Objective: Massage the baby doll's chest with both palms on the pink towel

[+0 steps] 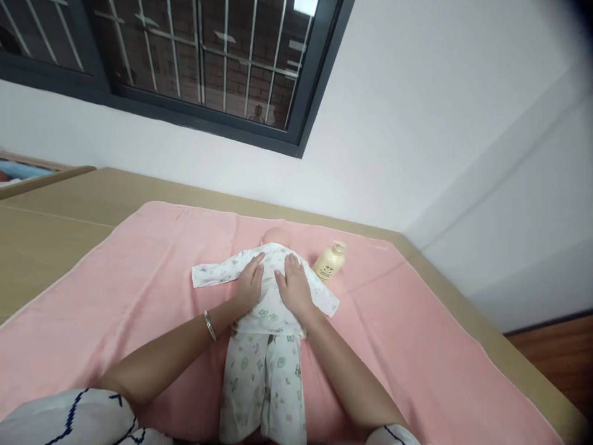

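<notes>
A baby doll [277, 236] lies on a pink blanket, only its head showing above its clothes. It wears a white printed long-sleeved top [271, 312] and matching trousers [283, 383], the sleeves spread out to both sides. My left hand [250, 284] rests flat on the left side of the doll's chest, fingers stretched toward its shoulder. On the other side of the chest lies my right hand [294, 287], palm down with the thumb apart. Neither hand grips anything. Beside the right sleeve is a pale yellow pump bottle [330, 261], tilted in view.
The pink blanket [152, 278] covers much of a wooden surface [60, 228]. A white wall [370, 142] and a dark-framed barred window [204, 62] stand behind. At the far left is a wooden-edged container [46, 176] with blue cloth inside.
</notes>
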A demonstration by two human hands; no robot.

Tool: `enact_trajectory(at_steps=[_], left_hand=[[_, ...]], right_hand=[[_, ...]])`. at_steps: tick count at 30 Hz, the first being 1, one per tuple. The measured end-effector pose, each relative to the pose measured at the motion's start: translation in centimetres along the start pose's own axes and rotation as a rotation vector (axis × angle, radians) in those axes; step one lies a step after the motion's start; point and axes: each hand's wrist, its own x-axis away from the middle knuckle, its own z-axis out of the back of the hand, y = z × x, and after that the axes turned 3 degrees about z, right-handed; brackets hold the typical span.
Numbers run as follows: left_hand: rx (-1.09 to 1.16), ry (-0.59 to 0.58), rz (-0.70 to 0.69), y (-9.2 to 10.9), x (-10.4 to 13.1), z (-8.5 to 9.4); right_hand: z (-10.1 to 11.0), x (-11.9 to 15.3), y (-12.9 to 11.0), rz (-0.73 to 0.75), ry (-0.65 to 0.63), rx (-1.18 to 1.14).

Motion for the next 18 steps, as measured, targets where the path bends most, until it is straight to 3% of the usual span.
enact_trajectory(at_steps=[2, 4, 7, 11, 14, 16, 18], left_hand=[[-0.041, -0.007, -0.053, -0.4, 0.0, -0.1], [-0.078, -0.033, -0.155, -0.7, 0.1, -0.2], [-0.123, -0.067, -0.273, -1.0, 0.2, -0.2], [-0.151, -0.048, -0.227, -1.1, 0.2, -0.2], [-0.178, -0.053, -0.209, -1.2, 0.2, -0.2], [-0.217, -0.058, -0.216, -1.3, 0.2, -0.2], [-0.271, -0.077, -0.235, -1.2, 0.1, -0.3]], right_hand=[[-0.4, 1.3, -1.0, 0.014, 0.023, 0.052], [-0.5, 1.9, -1.7, 0.155, -0.006, 0.081], [0.0, 0.8, -1.2, 0.316, -0.082, 0.054], [0.2, -1.5, 1.4, 0.137, -0.057, -0.026], [-0.5, -1.0, 1.3, -0.027, 0.041, -0.001], [-1.0, 0.0, 0.1, -0.015, 0.074, 0.043], [-1.2, 0.6, -1.2, 0.105, 0.059, 0.056]])
